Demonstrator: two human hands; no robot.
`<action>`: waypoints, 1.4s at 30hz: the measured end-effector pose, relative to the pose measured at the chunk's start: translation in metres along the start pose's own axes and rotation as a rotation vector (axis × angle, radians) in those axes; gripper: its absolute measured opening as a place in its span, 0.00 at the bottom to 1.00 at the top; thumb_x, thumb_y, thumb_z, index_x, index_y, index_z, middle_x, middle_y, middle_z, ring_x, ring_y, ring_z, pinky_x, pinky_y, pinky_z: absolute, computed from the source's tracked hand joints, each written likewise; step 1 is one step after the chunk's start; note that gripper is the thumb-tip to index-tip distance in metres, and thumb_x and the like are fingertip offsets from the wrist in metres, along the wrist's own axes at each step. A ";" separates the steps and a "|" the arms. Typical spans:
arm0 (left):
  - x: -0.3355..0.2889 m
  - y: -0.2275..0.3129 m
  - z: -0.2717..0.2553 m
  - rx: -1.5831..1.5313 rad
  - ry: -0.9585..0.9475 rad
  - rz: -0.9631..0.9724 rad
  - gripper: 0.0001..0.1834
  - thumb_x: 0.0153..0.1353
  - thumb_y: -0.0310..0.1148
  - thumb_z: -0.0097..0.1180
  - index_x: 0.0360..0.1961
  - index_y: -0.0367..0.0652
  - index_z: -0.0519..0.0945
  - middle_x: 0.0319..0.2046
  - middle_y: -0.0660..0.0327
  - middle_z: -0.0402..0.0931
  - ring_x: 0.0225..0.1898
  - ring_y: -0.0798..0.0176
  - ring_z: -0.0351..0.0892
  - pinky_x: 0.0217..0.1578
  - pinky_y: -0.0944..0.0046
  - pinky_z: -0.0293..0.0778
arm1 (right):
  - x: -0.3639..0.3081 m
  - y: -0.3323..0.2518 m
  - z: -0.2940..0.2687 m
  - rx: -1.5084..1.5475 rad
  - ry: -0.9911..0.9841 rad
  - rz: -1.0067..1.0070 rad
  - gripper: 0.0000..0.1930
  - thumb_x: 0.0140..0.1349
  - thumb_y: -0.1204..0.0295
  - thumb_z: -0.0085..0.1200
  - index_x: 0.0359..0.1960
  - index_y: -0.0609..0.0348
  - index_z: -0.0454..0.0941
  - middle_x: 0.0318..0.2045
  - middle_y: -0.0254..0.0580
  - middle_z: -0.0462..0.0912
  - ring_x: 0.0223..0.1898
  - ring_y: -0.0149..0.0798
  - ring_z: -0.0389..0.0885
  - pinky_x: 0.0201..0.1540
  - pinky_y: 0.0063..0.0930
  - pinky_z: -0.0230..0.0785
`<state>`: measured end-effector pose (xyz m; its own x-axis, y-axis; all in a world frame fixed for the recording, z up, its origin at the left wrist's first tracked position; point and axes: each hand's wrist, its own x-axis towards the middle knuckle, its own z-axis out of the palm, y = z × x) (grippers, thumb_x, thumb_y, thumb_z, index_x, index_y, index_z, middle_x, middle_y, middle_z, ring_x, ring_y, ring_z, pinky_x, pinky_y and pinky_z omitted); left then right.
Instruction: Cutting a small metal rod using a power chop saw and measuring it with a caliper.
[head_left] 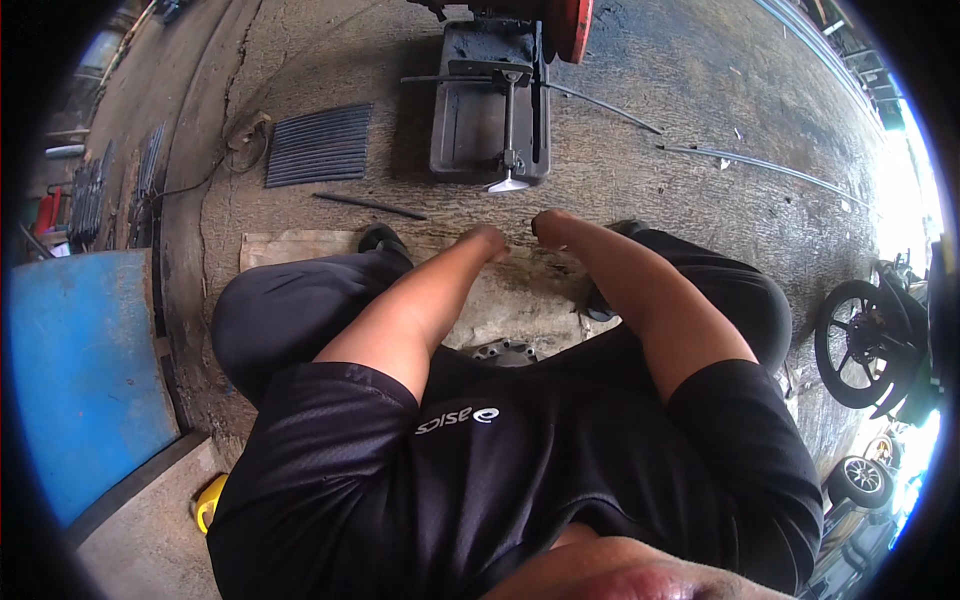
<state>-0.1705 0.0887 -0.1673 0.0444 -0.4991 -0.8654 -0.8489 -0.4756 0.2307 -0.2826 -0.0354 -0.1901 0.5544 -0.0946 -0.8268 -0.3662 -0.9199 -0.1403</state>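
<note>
Left of the saw [466,132], a row of rods [320,146] looks finished — the rod [605,106] across its clamp seems unfinished. Left hand [488,242] and right hand [553,229] are on its near side — finger state, I cannot tell.

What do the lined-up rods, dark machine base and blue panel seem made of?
Rods: probably steel, grey with a dull sheen. Dark machine base: likely metal, matte, with a raised rim. Blue panel: seemingly painted sheet metal or board; its scuffed face leaves that open.

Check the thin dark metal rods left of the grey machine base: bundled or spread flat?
Spread flat: the rods lie side by side on the rough floor.
</note>
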 end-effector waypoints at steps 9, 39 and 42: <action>-0.031 0.025 -0.015 0.136 0.367 -0.037 0.48 0.58 0.32 0.47 0.68 0.76 0.29 0.65 0.50 0.55 0.53 0.48 0.74 0.49 0.52 0.73 | -0.002 0.001 0.001 -0.083 -0.028 -0.031 0.13 0.50 0.73 0.55 0.38 0.57 0.81 0.38 0.47 0.83 0.39 0.46 0.82 0.37 0.41 0.76; 0.037 -0.017 0.012 -0.087 -0.169 -0.137 0.17 0.56 0.34 0.48 0.46 0.42 0.78 0.44 0.49 0.78 0.44 0.53 0.79 0.46 0.55 0.73 | 0.016 0.005 0.010 0.096 0.001 0.066 0.11 0.50 0.70 0.55 0.35 0.58 0.82 0.35 0.47 0.83 0.37 0.49 0.83 0.37 0.41 0.77; 0.000 0.005 0.005 -0.164 0.371 -0.023 0.25 0.56 0.33 0.45 0.57 0.49 0.71 0.45 0.51 0.78 0.45 0.50 0.79 0.46 0.53 0.74 | 0.014 0.003 0.006 0.099 -0.009 0.006 0.11 0.50 0.70 0.55 0.36 0.58 0.82 0.35 0.48 0.83 0.37 0.49 0.83 0.37 0.41 0.76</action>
<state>-0.1770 0.0901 -0.1680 0.2752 -0.7001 -0.6589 -0.7512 -0.5843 0.3071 -0.2806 -0.0368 -0.2050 0.5450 -0.0963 -0.8329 -0.4422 -0.8770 -0.1880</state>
